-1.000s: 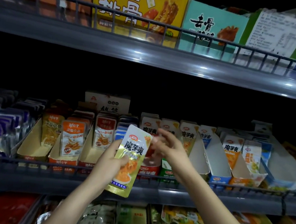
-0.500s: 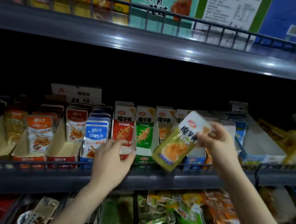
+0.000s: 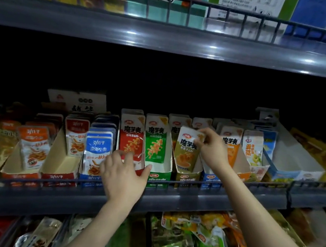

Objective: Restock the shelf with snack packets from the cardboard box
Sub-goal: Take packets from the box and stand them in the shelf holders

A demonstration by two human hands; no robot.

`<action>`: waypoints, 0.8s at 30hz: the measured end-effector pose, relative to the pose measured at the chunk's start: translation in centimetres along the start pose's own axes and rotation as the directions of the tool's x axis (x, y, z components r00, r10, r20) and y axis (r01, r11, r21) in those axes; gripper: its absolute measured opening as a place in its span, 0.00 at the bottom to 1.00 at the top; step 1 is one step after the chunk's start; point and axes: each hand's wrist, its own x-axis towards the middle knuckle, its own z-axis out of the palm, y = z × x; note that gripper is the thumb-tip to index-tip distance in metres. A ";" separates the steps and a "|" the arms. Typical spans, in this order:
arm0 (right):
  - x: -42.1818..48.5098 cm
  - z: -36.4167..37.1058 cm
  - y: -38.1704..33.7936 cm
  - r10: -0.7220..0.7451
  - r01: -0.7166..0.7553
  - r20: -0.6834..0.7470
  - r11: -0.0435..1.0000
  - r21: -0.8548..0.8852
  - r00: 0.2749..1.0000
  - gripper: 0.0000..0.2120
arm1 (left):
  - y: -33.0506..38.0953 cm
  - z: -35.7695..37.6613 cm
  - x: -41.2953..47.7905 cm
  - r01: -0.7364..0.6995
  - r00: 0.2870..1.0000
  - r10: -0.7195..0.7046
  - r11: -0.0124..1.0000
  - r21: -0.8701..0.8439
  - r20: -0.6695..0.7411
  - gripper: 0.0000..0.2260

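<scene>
So the olive-yellow snack packet (image 3: 186, 147) is standing upright in its matching olive display tray (image 3: 187, 178) on the middle shelf (image 3: 230, 197), between the green packet (image 3: 155, 142) and the orange packets (image 3: 230, 143). The right grip (image 3: 212, 148) is pinching the packet's top right corner. The left grip (image 3: 122, 177) is relaxed, with its fingers loosely bent against the front of the red packet's tray (image 3: 139, 172), grasping nothing as far as I can see.
</scene>
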 end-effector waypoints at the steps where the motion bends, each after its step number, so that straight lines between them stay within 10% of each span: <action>1: -0.2 0.1 0.2 0.001 -0.001 0.019 1.000 -0.020 1.000 0.15 | 0.0 0.2 -0.1 -0.004 1.000 0.004 1.000 -0.003 0.003 0.25; 24: 5.0 4.7 0.6 0.081 -0.090 -0.116 0.993 -0.079 0.990 0.14 | -0.1 1.7 -1.2 0.065 0.990 -0.078 0.992 -0.111 -0.114 0.16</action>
